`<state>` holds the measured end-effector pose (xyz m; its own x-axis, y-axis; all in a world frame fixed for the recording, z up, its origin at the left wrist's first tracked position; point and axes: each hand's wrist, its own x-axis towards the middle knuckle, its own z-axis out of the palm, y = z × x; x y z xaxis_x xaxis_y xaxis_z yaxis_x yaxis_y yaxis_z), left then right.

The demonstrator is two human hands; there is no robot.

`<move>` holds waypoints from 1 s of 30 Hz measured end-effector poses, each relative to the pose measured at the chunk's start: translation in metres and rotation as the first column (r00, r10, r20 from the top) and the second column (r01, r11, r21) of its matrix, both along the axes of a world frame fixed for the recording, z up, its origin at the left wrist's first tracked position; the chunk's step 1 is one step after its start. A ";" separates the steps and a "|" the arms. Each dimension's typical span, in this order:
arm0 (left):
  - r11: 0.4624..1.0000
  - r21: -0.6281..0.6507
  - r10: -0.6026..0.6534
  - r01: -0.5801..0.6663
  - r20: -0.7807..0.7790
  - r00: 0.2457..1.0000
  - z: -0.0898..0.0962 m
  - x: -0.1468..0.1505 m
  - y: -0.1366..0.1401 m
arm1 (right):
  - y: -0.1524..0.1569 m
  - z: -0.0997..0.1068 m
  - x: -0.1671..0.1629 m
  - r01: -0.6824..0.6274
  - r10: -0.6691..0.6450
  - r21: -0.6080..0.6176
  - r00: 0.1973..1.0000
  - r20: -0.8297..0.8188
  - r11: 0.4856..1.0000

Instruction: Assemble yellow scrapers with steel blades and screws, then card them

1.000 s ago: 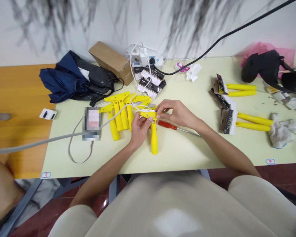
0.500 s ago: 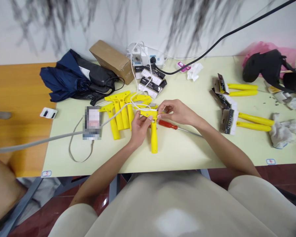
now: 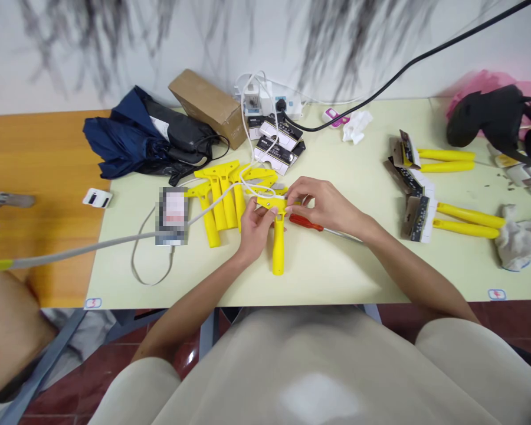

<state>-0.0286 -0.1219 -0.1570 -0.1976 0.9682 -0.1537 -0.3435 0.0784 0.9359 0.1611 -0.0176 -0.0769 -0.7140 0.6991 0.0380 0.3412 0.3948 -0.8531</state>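
Observation:
A yellow scraper (image 3: 278, 251) with a T-shaped head stands in front of me, handle pointing toward my body. My left hand (image 3: 253, 233) is closed on the left side of its head, thumb pressed near the neck. At the head's right end, my right hand (image 3: 323, 203) has its fingertips pinched together against the edge; anything small between them is hidden. Under my right hand lies a screwdriver with a red handle (image 3: 306, 222). More yellow scrapers (image 3: 219, 203) lie together just left of and behind my left hand.
Behind are boxed packages (image 3: 277, 154), a power strip (image 3: 292, 107) and a cardboard box (image 3: 210, 106). A dark blue umbrella (image 3: 126, 139) lies left. Packaged yellow-handled scrapers (image 3: 466, 218) are at right. A cable (image 3: 115, 241) crosses in from the left, beside a person's arm (image 3: 9, 330).
The view has shifted slightly, so the table's contents appear further right. Both hands keep hold of the scraper, with only a slight change in the right fingers.

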 end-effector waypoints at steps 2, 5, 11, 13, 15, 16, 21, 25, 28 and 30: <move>1.000 0.003 -0.007 0.007 -0.016 1.000 0.001 0.000 0.000 | 0.001 -0.002 -0.001 0.026 -0.026 -0.031 1.000 -0.006 0.999; 1.000 0.007 -0.019 0.019 -0.035 0.999 0.003 0.001 -0.002 | 0.004 -0.008 -0.001 0.069 -0.068 -0.131 0.998 0.010 0.989; 1.000 -0.001 -0.028 0.028 -0.037 0.999 0.004 0.003 -0.004 | 0.013 -0.018 0.000 0.027 -0.044 -0.363 0.998 -0.041 0.931; 1.000 -0.003 -0.014 0.014 -0.032 0.999 0.004 0.003 -0.004 | 0.012 -0.020 -0.001 0.043 -0.078 -0.378 0.994 -0.078 0.925; 1.000 -0.004 0.010 -0.010 -0.027 1.000 0.006 0.002 -0.003 | 0.012 -0.020 -0.002 0.045 -0.080 -0.382 0.994 -0.077 0.923; 1.000 -0.004 0.021 -0.021 -0.026 0.999 0.007 0.001 -0.002 | 0.012 -0.020 -0.001 0.029 -0.064 -0.396 0.995 -0.075 0.918; 0.999 0.003 0.045 -0.045 -0.040 0.998 0.009 0.000 -0.002 | 0.015 -0.016 0.004 -0.109 0.042 -0.484 0.988 -0.147 0.868; 0.999 0.028 0.029 -0.027 -0.081 0.996 0.008 -0.001 -0.002 | 0.016 -0.017 0.003 -0.128 0.025 -0.511 0.979 -0.203 0.850; 0.999 0.041 0.000 0.005 -0.111 0.994 0.009 -0.002 0.000 | 0.014 -0.019 0.001 -0.154 0.038 -0.545 0.975 -0.218 0.824; 0.998 0.045 -0.036 0.042 -0.137 0.990 0.010 -0.001 0.001 | 0.014 -0.020 0.001 -0.147 0.034 -0.539 0.977 -0.212 0.829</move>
<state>-0.0300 -0.1206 -0.1470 -0.1755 0.9811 -0.0813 -0.2101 0.0434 0.9767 0.1616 -0.0035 -0.0967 -0.7938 0.5763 -0.1944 0.1408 -0.1368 -0.9805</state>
